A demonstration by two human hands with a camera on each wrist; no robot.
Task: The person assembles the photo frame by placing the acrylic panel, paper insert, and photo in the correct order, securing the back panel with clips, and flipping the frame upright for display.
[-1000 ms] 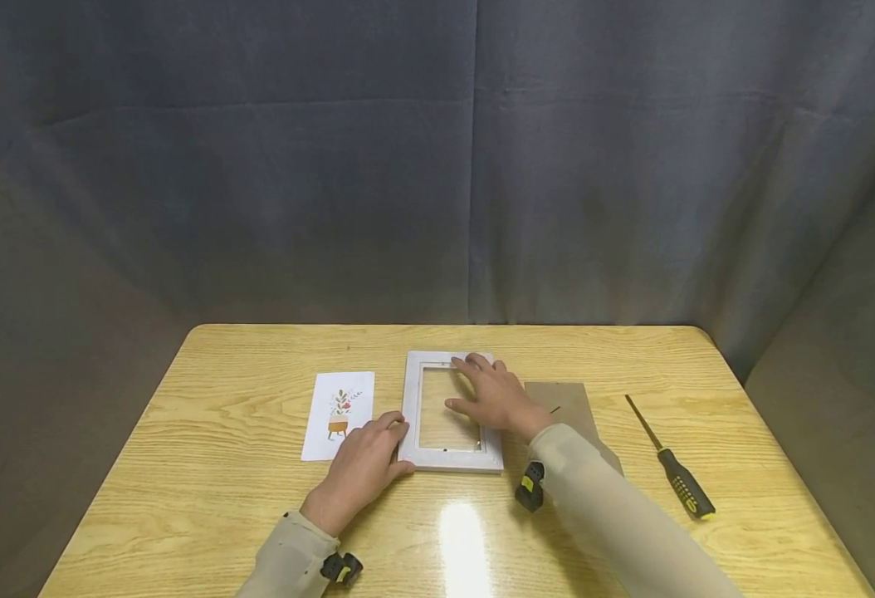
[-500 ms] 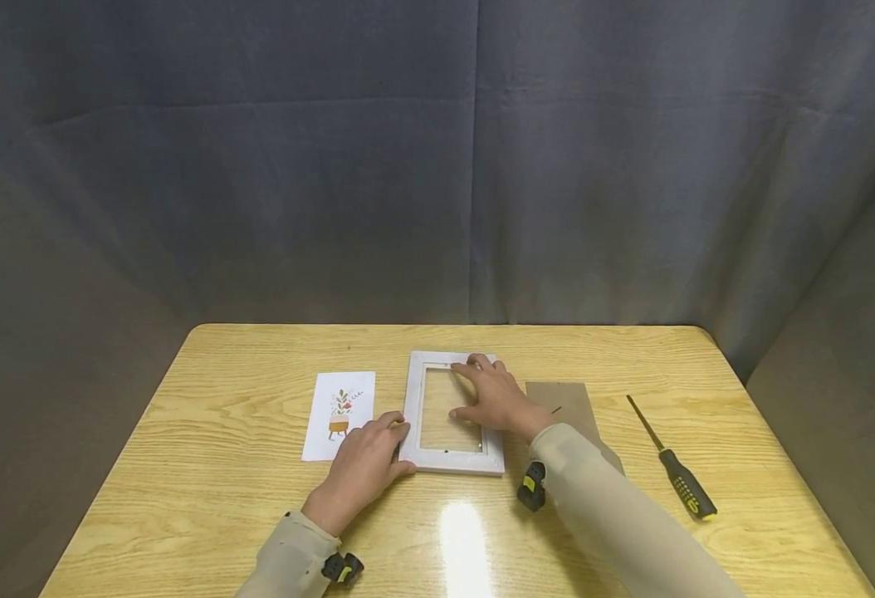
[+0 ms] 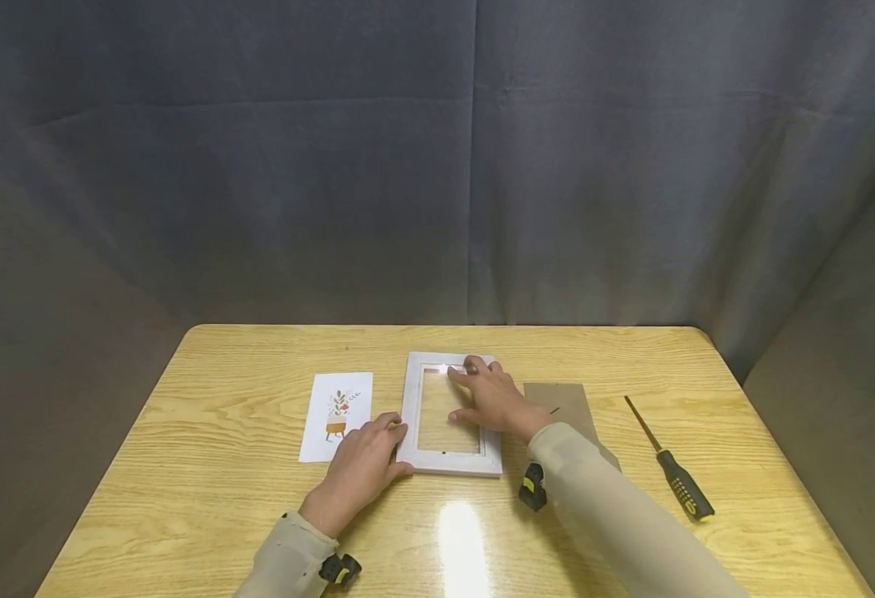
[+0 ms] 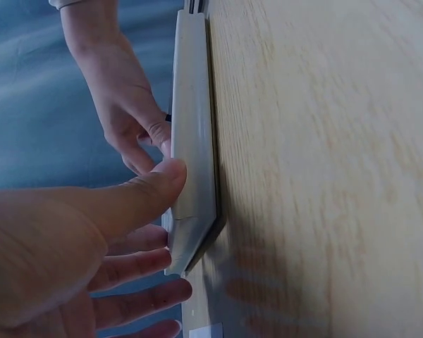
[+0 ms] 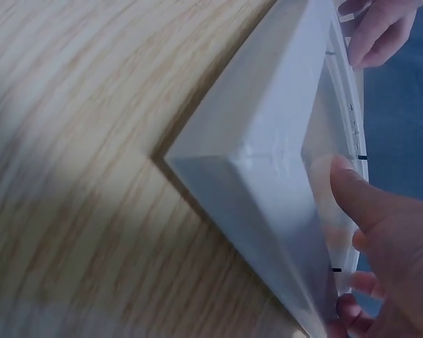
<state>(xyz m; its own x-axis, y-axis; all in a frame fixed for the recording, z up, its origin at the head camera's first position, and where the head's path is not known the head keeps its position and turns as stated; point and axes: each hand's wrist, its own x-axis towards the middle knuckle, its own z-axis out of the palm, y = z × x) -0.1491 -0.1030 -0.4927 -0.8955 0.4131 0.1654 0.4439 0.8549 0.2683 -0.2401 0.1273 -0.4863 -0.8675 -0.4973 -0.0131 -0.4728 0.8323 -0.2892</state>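
Note:
A white picture frame (image 3: 447, 461) lies on the table with a see-through pane (image 3: 445, 407) in its opening. My left hand (image 3: 360, 465) holds the frame's near left corner, thumb at the near edge and fingers along the left side. In the left wrist view that thumb presses the frame's side wall. My right hand (image 3: 493, 399) reaches over the frame's right side. Its thumb and index finger touch down within the opening, and its other fingers rest around the far right corner. The right wrist view shows the thumb (image 5: 349, 176) against the pane.
Left of the frame lies a white card with a printed potted plant (image 3: 336, 415). A brown backing board (image 3: 564, 403) sits under the right forearm. Farther right is a screwdriver (image 3: 669, 465) with a black and yellow handle. A grey curtain (image 3: 437, 166) hangs behind the table.
A bright reflection now shows at the far end of the pane. The right index fingertip has shifted slightly toward me. The left hand keeps its place on the frame.

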